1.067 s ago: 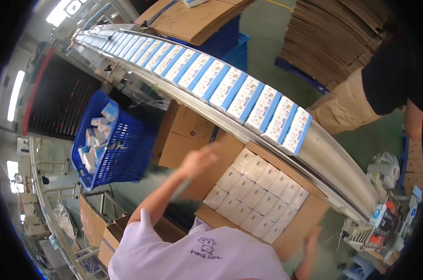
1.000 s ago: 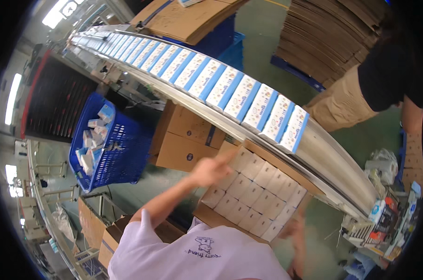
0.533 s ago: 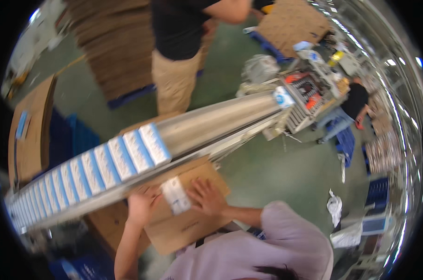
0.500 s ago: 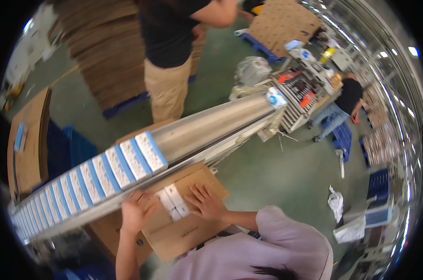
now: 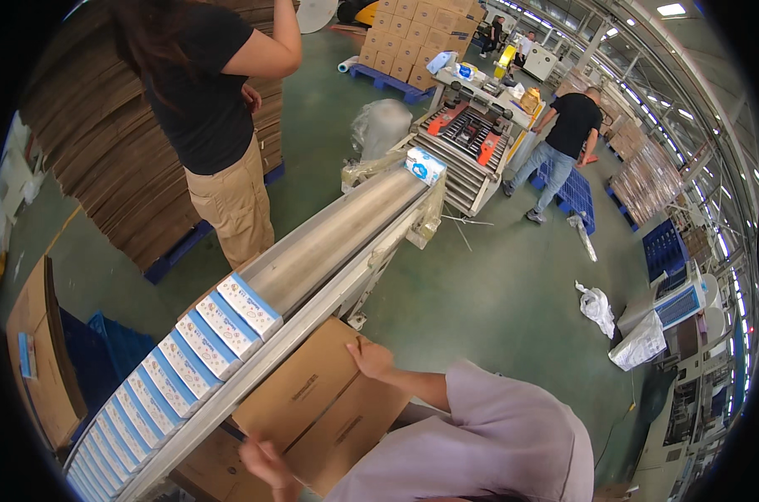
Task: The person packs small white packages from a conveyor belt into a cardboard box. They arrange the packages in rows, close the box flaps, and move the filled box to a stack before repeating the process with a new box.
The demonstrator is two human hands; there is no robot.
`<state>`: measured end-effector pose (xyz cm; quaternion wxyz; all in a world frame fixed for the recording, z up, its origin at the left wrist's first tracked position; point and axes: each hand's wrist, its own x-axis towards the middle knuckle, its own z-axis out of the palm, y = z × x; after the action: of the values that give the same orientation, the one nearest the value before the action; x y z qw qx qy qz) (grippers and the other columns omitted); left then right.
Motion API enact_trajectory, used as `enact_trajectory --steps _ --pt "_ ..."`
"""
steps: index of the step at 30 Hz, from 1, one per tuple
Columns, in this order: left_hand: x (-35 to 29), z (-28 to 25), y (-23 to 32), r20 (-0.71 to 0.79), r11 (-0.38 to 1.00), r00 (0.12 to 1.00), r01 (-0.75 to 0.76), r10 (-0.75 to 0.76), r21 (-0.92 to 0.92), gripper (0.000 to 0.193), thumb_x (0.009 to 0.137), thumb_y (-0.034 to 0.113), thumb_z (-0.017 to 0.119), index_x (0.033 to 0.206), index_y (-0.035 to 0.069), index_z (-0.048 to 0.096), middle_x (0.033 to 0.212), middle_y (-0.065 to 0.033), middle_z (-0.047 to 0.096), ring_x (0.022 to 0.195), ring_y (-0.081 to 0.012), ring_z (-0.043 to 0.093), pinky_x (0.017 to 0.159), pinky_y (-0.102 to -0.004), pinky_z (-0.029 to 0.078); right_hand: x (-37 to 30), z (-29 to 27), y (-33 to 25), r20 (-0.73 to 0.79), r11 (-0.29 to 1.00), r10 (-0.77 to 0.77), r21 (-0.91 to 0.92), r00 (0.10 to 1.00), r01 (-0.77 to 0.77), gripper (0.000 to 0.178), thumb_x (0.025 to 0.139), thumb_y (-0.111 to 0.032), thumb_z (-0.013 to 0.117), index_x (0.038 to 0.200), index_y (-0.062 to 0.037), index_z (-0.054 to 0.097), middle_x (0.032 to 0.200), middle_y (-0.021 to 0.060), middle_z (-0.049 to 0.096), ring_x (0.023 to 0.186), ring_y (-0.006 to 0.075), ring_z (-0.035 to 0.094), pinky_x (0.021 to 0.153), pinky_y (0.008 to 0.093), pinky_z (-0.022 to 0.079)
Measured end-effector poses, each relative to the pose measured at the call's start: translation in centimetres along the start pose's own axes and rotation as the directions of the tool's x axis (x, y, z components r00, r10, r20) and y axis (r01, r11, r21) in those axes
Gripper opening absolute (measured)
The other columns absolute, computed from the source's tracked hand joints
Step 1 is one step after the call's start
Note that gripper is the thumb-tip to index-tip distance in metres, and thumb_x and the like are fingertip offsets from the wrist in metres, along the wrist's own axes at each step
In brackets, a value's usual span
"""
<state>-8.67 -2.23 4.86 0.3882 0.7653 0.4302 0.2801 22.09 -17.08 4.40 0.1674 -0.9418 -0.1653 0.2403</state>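
The carton (image 5: pixel 350 422) beside the conveyor (image 5: pixel 329 227) now has its flaps (image 5: pixel 292 389) together, covering the packs inside. The right hand (image 5: pixel 371 358) rests unclenched on it; the left hand (image 5: pixel 264 460), blurred, I cannot judge.

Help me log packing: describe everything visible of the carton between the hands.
The carton is brown, cardboard-looking, with dark print. Its top flaps lie folded down, a narrow seam between them; no tape shows. It lies aslant beside the conveyor. The right hand touches its right edge; the blurred left hand is at its left edge, contact unclear.
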Motion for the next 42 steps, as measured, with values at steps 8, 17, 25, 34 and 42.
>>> enact_trajectory --steps 8,17,25,34,42 --pt "-1.4 8.4 -5.6 0.656 0.173 0.641 0.755 -0.398 -0.633 0.085 0.079 0.071 0.04 0.137 0.01 0.03 0.133 -0.0099 0.042 0.118 -0.028 0.043 0.1 -0.0395 0.034 13.2 -0.7 15.5 0.211 0.882 0.07 0.443 0.975 -0.159 0.083 0.084 -0.07 0.022 0.12 -0.0017 0.052 0.11 0.0271 0.057 0.11 0.0366 0.051 0.096 0.0408 0.036" --pt "-3.2 21.5 13.7 0.756 0.442 0.479 0.853 -0.446 -0.279 0.072 0.084 0.06 0.047 0.132 0.007 0.038 0.129 -0.0071 0.048 0.115 -0.0196 0.047 0.095 -0.0346 0.04 3.6 -3.6 43.4 0.053 0.606 0.454 0.713 0.889 -0.352 0.09 0.087 -0.066 0.013 0.096 0.0085 0.062 0.096 0.0316 0.059 0.101 0.044 0.053 0.088 0.0461 0.04" --pt "-2.3 43.6 28.4 0.854 0.769 0.386 0.639 -0.349 0.025 0.065 0.087 0.056 0.044 0.123 0.003 0.05 0.122 -0.0125 0.054 0.113 -0.0251 0.05 0.092 -0.0345 0.04 -0.6 -18.3 60.1 -0.203 0.472 0.727 0.842 0.657 -0.262 0.086 0.085 -0.067 0.026 0.084 0.0112 0.062 0.08 0.0282 0.062 0.084 0.0401 0.06 0.072 0.0454 0.045" --pt "4.3 67.2 42.2 0.647 0.839 0.547 0.448 -0.531 0.31 0.084 0.08 0.07 0.033 0.126 0.0 0.044 0.124 -0.0223 0.049 0.117 -0.0359 0.045 0.096 -0.0404 0.036 13.2 -28.9 70.1 -0.25 0.504 0.826 0.731 0.506 -0.461 0.084 0.085 -0.067 0.025 0.087 0.0075 0.064 0.081 0.0224 0.065 0.081 0.0354 0.062 0.069 0.044 0.046" --pt "16.9 84.6 49.4 0.591 0.713 0.53 0.691 -0.608 0.115 0.095 0.075 0.074 0.038 0.124 -0.007 0.041 0.117 -0.0198 0.055 0.11 -0.0306 0.052 0.092 -0.0362 0.04 39.9 -49.9 70.9 -0.209 0.556 0.676 0.774 0.707 -0.303 0.068 0.091 -0.056 0.031 0.1 0.0036 0.062 0.094 0.0173 0.065 0.088 0.0261 0.06 0.077 0.0379 0.046"
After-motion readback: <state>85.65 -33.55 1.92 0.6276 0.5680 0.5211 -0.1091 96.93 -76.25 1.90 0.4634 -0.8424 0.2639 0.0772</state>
